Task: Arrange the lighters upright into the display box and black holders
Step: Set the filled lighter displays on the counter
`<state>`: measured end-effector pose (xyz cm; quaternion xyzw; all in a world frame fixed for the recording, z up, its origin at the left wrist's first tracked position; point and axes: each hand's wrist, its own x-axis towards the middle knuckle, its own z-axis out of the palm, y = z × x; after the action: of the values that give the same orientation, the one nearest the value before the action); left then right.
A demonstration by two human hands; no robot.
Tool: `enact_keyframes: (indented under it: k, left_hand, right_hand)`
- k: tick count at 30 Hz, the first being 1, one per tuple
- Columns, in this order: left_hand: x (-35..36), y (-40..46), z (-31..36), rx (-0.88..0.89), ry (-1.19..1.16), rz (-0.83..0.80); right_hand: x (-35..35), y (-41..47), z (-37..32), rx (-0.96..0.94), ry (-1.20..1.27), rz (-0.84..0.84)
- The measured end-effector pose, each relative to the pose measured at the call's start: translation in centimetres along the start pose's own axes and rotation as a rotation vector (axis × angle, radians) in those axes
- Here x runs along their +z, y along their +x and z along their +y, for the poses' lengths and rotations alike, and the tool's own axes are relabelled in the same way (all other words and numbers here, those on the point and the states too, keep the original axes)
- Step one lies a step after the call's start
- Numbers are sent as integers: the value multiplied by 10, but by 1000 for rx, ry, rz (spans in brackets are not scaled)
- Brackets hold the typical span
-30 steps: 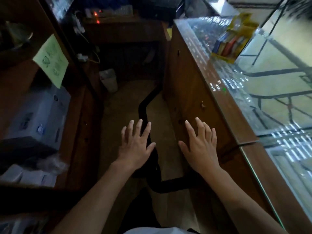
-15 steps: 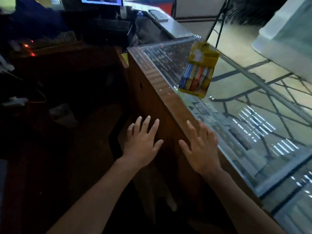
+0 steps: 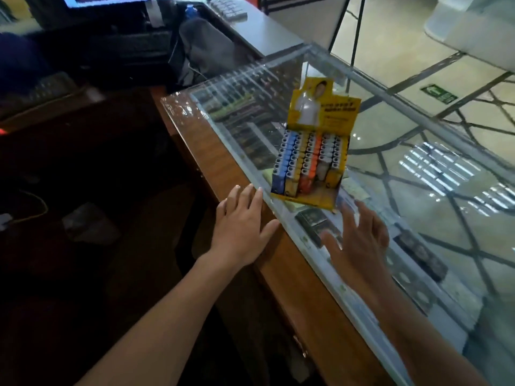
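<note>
A yellow display box [image 3: 313,200] stands on the glass counter top [image 3: 404,174], with a tall printed back card. Rows of upright lighters [image 3: 309,160] in blue, yellow, orange and white fill it. My left hand [image 3: 241,228] hovers open, fingers straight, over the counter's wooden edge just left of the box. My right hand [image 3: 359,240] is spread open above the glass just below the box. Neither hand touches the box. No black holders are in view.
The wooden counter edge [image 3: 223,174] runs diagonally from upper left to lower right. Packs of goods lie under the glass. A monitor [image 3: 103,0], a keyboard [image 3: 227,6] and a dark bag [image 3: 206,48] sit at the back. The floor at left is dark.
The view has swung up and right, bringing the display box close. Both hands have risen from beside the counter's wooden side to above its top, still open.
</note>
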<state>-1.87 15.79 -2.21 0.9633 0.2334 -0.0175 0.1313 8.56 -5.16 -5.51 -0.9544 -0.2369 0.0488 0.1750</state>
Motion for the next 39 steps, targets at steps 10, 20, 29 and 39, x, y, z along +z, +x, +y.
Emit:
enact_keyframes:
  k: [10,20,29,39]
  left_hand:
    - [23,75,-1,13,-189,-13]
    - [23,63,-2,36,-185,14]
    - [33,-24,20,71,-182,-48]
    - [55,-142,61,312,-123,-96]
  right_hand:
    - [7,64,8,70,-27,46]
    - [7,54,12,38,-63,15]
    - [-4,-43,26,97,-52,1]
    - [-27,-206,63,291,-7,3]
